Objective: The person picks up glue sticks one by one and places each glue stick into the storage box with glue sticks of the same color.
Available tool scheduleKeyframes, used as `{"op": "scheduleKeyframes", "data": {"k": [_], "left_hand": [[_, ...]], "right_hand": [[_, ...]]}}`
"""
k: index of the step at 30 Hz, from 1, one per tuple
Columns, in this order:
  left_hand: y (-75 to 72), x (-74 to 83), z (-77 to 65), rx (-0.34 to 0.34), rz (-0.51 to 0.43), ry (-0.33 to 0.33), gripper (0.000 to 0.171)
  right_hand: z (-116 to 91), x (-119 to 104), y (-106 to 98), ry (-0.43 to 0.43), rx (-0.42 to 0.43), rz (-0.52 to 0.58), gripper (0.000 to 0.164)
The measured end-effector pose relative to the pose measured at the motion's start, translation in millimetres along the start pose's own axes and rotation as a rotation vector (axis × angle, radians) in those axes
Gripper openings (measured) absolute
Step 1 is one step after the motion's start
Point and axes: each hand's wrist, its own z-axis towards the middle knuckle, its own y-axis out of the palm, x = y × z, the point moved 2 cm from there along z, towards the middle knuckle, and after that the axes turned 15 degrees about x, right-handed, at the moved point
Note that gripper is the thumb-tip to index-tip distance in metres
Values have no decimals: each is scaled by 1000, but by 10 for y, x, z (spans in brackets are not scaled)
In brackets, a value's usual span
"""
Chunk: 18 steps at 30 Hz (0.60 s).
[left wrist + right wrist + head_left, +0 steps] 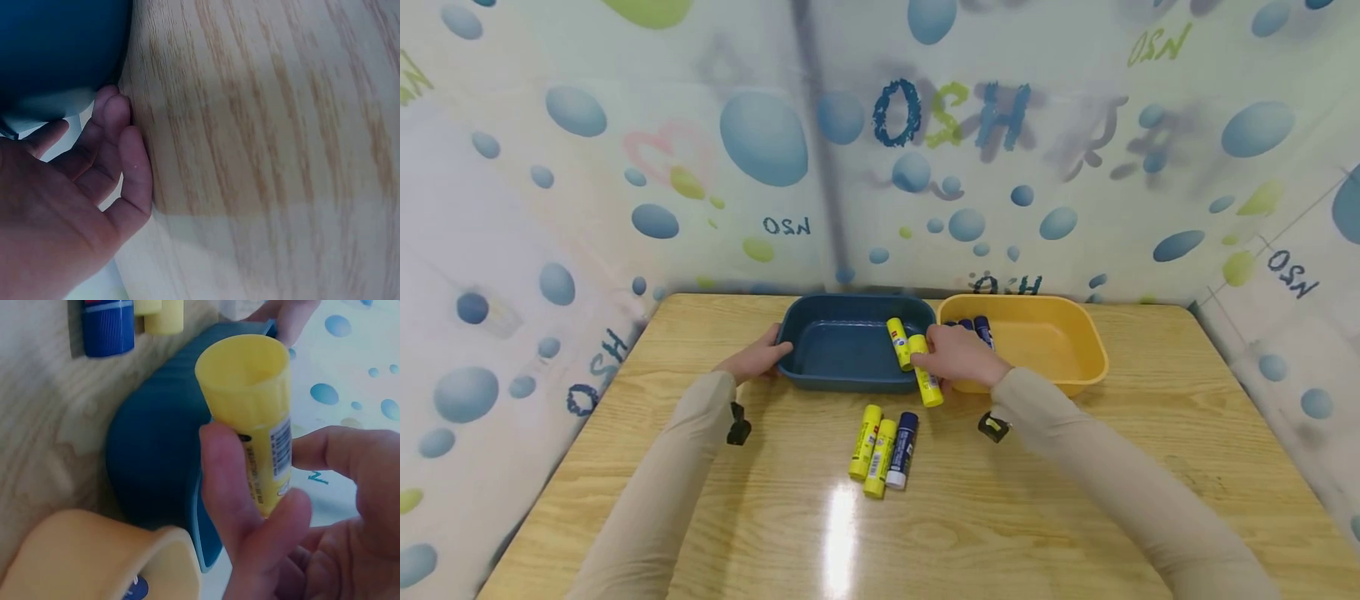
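Observation:
My right hand pinches a yellow glue stick between thumb and fingers, over the right end of a dark blue bin. Another yellow glue stick leans inside that bin near its right wall. At the bin's left end, my left hand grips the rim, thumb over the edge and fingers along the outside wall. In front of the bin, two yellow glue sticks and one navy glue stick with a white end lie side by side on the table.
A yellow-orange bin stands right beside the blue one, with several navy glue sticks at its left end, partly hidden by my right hand. Both sit at the back of the wooden table, against a patterned wall covering.

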Motion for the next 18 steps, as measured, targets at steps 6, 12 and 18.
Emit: {"op": "scheduleKeyframes", "data": {"k": [6,12,18], "left_hand": [[6,-3,6,7,5,-3,58],[6,-14,15,-8,-5,-2,59],[7,-9,2,-11,-3,-2,60]], "right_hand": [[94,-32,-35,15,-2,-12,26],[201,-110,-53,27,-13,-59,32],[350,-192,-41,-5,-10,-110,32]]}}
